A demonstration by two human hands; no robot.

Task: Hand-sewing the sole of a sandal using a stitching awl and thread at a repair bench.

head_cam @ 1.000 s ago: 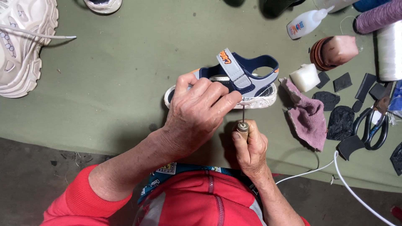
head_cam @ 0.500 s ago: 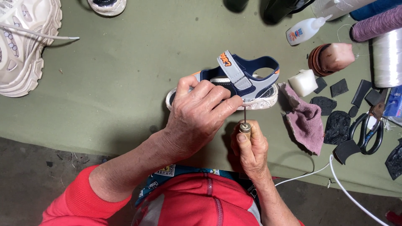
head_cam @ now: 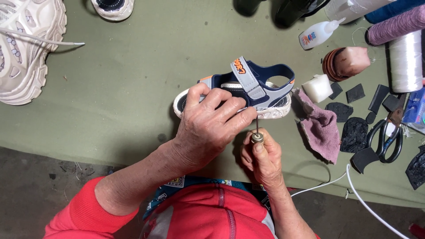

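On the bench (head_cam: 133, 88), left hand (head_cam: 208, 128) pinches one sandal (head_cam: 261, 86); right hand (head_cam: 261, 155) grips one awl (head_cam: 256, 132) against its sole.

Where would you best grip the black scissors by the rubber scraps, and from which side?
Probably by the looped handles of the scissors, coming from above on the near side: they lie flat on the green table cover, loops toward the person, blades pointing away under clutter.

matt fabric sandal (head_cam: 248, 88), metal awl (head_cam: 256, 130)
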